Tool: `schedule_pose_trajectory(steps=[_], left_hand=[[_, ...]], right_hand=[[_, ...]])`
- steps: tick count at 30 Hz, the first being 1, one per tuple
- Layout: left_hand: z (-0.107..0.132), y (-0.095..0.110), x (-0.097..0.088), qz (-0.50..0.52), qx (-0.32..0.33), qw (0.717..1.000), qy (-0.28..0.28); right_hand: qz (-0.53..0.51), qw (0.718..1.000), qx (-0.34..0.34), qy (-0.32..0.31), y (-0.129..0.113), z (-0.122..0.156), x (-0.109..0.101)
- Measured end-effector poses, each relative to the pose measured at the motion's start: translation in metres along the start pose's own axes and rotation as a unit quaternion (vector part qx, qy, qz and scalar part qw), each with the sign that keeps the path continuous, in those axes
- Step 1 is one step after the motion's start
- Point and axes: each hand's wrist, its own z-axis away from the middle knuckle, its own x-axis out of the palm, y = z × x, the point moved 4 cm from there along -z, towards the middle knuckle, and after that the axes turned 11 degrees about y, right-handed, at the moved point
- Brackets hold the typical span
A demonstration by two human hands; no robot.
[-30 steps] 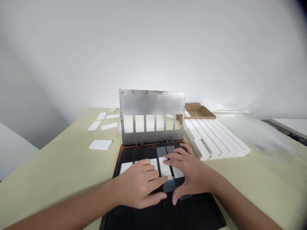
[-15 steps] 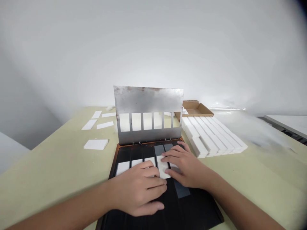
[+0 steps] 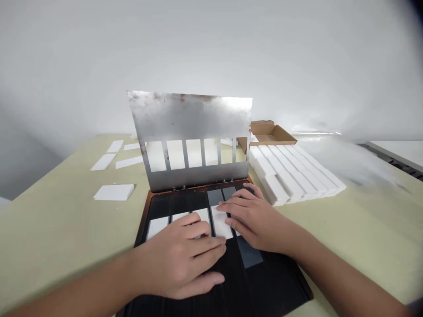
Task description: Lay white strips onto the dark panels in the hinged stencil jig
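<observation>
A black tray (image 3: 271, 288) with slots and an orange-brown edge lies before me. Its hinged metal frame (image 3: 158, 116), pierced by a row of rectangular windows, stands raised at the back. Several white cards sit side by side in the slots. My left hand (image 3: 183, 257) spreads over the left cards, its fingertips at the lower edge of a white card (image 3: 220, 222). From the other side, my right hand (image 3: 254, 218) rests spread fingers on that same card and partly covers another to its right. Neither hand grips anything. Grey strips (image 3: 250, 253) show in the slots on the right.
On the yellowish table, loose white cards (image 3: 103, 162) and a small card stack (image 3: 114, 192) lie at left. Long rows of stacked white cards (image 3: 297, 174) stand at right, in front of an open cardboard box (image 3: 280, 135). Clear plastic film (image 3: 360, 165) lies farther right.
The view has shifted, so the tray and raised frame look larger and the table items sit higher. My hands stay at the same card, with the left fingers slightly straighter.
</observation>
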Motion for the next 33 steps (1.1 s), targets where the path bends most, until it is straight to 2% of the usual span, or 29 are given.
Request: schedule_pose_trajectory(steps=[12, 21, 25, 30, 33], left_hand=[[-0.001, -0.007, -0.002, -0.040, -0.055, 0.998, -0.015], [0.006, -0.007, 0.003, -0.036, -0.029, 0.998, -0.041], [0.008, -0.008, 0.005, -0.035, -0.046, 0.996, -0.071], [0.004, -0.008, 0.004, -0.048, -0.050, 0.996, -0.050], [0.002, -0.009, 0.004, -0.050, -0.048, 0.996, -0.062]], right_hand=[[-0.019, 1.000, -0.005, 0.012, 0.002, 0.004, 0.000], [-0.018, 1.000, -0.002, 0.013, 0.004, 0.001, 0.006], [-0.010, 1.000, -0.001, 0.014, 0.004, 0.000, 0.006], [-0.005, 1.000, -0.003, 0.027, 0.004, 0.000, 0.006], [0.000, 0.999, 0.001, 0.040, 0.005, -0.002, 0.008]])
